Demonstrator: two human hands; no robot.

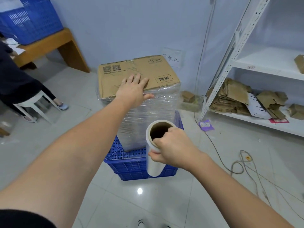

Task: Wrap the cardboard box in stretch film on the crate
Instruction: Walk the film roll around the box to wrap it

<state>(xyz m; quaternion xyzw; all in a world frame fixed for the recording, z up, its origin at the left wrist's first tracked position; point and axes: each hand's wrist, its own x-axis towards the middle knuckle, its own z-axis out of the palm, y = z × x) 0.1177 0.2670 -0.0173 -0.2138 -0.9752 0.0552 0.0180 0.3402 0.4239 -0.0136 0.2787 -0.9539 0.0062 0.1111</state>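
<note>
A tall cardboard box (148, 69) stands upright on an overturned blue crate (131, 163) in the middle of the floor. Clear stretch film (148, 116) covers its side faces; the brown top is bare. My left hand (134, 90) lies flat, fingers spread, on the box's top near edge, thumb over the film. My right hand (172, 148) grips an upright roll of stretch film (154, 162) by its top rim, fingers hooked into the cardboard core, just in front of the box's near right corner above the crate.
A white metal shelf (230, 63) with flattened cardboard (233, 97) stands to the right. Loose cables (241, 162) trail on the tiled floor at right. At left are a wooden bench (54, 45) bearing a blue crate (31, 18), and a seated person (14, 83) on a white stool (34, 104).
</note>
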